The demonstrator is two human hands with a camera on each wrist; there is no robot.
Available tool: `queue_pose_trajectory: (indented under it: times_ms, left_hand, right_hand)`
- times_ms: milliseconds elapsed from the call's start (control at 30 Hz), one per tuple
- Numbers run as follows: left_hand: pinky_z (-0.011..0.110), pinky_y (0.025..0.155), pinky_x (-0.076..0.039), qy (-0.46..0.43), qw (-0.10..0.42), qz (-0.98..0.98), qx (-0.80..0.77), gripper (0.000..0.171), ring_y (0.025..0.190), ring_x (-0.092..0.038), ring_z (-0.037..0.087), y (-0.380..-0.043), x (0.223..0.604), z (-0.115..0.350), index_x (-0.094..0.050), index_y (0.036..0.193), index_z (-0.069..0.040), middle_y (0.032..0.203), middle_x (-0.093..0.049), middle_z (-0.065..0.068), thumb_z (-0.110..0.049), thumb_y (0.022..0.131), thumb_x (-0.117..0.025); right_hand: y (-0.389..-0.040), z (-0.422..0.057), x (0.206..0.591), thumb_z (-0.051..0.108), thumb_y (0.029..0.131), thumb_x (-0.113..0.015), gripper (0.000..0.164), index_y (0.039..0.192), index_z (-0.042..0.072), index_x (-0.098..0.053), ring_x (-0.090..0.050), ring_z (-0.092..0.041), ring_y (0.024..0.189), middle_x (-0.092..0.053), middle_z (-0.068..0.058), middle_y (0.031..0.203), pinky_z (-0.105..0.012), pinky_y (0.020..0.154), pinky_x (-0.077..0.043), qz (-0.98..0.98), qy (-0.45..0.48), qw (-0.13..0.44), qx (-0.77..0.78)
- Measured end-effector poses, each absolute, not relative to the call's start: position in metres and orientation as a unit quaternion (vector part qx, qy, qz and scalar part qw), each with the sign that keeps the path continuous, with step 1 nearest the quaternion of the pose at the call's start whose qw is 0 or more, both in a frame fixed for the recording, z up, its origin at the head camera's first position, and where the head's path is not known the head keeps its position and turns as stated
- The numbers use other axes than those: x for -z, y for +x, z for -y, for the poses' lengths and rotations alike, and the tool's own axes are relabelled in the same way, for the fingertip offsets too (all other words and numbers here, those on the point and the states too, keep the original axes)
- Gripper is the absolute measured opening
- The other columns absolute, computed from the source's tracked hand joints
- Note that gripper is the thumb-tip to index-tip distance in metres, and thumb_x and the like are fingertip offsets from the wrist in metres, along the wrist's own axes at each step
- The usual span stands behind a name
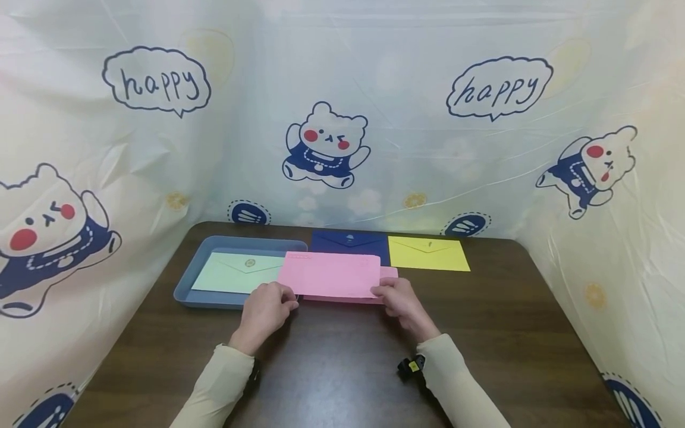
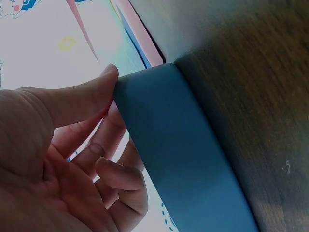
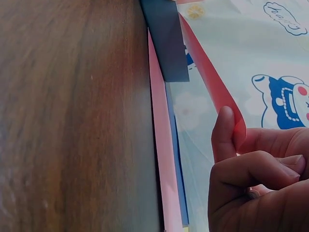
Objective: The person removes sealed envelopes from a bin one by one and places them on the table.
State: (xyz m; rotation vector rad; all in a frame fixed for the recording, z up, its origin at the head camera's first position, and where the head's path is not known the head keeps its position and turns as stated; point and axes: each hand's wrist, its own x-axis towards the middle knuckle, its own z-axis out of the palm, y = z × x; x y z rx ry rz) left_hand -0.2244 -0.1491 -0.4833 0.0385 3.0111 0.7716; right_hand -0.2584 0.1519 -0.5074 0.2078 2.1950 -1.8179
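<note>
A pink envelope is raised off the table, partly over the right end of a blue tray. My right hand pinches its near right corner between thumb and fingers, and the right wrist view shows the envelope edge-on. At its near left corner, my left hand grips with thumb and curled fingers, beside the tray's front right corner; that corner of the envelope is mostly hidden. Inside the tray lies a mint-green envelope. Under the raised one, another pink envelope lies on the table.
Along the table's back edge lie a dark blue envelope and a yellow envelope, flaps up. The brown wooden table is bounded by a printed curtain at the back and both sides.
</note>
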Motion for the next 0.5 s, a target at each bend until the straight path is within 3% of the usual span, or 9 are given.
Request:
queue_pose_trajectory:
  times_ms: [233, 500]
  left_hand:
    - [0.04, 0.069, -0.054, 0.013, 0.015, -0.968, -0.249, 0.011, 0.073, -0.058, 0.022, -0.226, 0.481, 0.149, -0.082, 0.096, -0.008, 0.082, -0.071, 0.003, -0.01, 0.087, -0.087]
    - [0.039, 0.068, -0.053, 0.012, 0.027, -0.968, -0.251, 0.011, 0.072, -0.058, 0.022, -0.225, 0.483, 0.149, -0.082, 0.096, -0.009, 0.081, -0.071, 0.003, -0.011, 0.087, -0.087]
  right_hand:
    - [-0.258, -0.158, 0.507, 0.012, 0.099, -0.068, 0.02, 0.082, 0.004, -0.061, -0.034, -0.016, 0.047, -0.042, -0.003, 0.063, -0.025, 0.046, -0.03, -0.759, 0.069, 0.141, 0.632]
    - [-0.255, -0.165, 0.509, 0.018, 0.1, -0.07, 0.016, 0.099, 0.002, -0.071, -0.038, -0.017, 0.049, -0.047, -0.005, 0.066, -0.024, 0.05, -0.032, -0.768, 0.081, 0.14, 0.619]
